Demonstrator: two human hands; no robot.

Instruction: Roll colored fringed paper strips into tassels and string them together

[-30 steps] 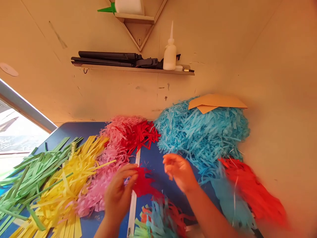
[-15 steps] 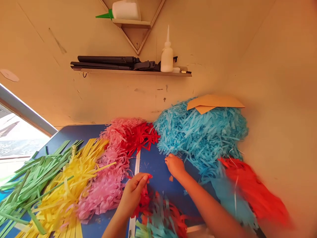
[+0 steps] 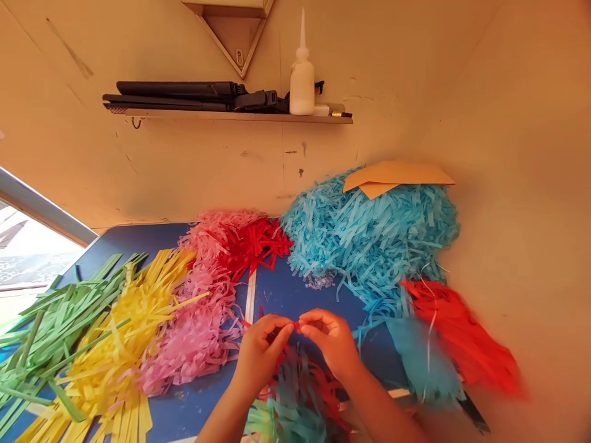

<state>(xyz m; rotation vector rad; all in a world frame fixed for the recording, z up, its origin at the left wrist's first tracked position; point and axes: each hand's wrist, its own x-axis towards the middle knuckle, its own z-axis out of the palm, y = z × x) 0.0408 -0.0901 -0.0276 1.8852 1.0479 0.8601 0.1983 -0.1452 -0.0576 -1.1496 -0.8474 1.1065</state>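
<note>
My left hand [image 3: 263,349] pinches the tip of a red tissue paper piece [image 3: 297,325] between thumb and fingertips. Against its other side, my right hand [image 3: 333,346] closes thumb and forefinger. The two hands meet just above the near part of the table. Below them lies a bunch of cut tissue strips, light blue [image 3: 295,409] mixed with red; my hands hide part of it. To the left of my left hand is a heap of pink tissue strips [image 3: 194,332].
Yellow strips [image 3: 124,326] and green strips [image 3: 74,320] spread leftward on the blue table [image 3: 133,237]. A big light blue heap [image 3: 369,240] at the wall carries an orange paper [image 3: 401,175]. Red fringe [image 3: 466,338] hangs at right. A shelf [image 3: 221,117] holds a glue bottle [image 3: 302,86].
My right hand has come back from the foot of the blue heap to meet my left hand at the red piece. The view has tilted down slightly.
</note>
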